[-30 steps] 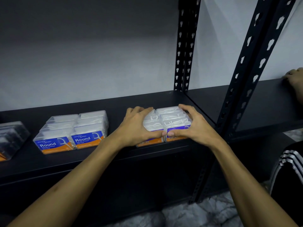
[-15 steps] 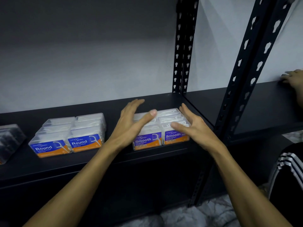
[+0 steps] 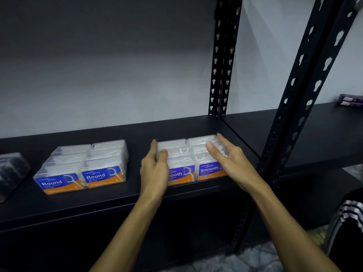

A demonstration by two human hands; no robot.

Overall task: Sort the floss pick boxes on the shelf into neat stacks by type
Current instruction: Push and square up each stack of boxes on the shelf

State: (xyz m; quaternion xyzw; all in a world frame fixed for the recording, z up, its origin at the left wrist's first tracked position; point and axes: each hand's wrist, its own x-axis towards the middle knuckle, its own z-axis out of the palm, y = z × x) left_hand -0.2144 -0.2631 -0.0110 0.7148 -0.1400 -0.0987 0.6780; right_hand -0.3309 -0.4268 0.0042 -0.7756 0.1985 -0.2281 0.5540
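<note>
Shelf point(image 3: 117, 201) black, metal uprights point(image 3: 220, 55), grey wall point(image 3: 98, 65).

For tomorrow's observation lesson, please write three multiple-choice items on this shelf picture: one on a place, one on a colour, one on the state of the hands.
1. Where do the Smooth boxes stand relative to the Round boxes?
A. To their right
B. To their left
C. On top of them

2. What colour is the band along the bottom of the Round labels?
A. Green
B. Orange
C. Pink

3. How do the left hand and right hand lie?
A. Both clenched in fists
B. Fingers fairly straight, flanking the Smooth boxes
C. Both lifting a box high

Answers:
1 A: Smooth sits nearer the upright post.
2 B: orange shows under the blue.
3 B: one hand lies at each side of the group.
</note>
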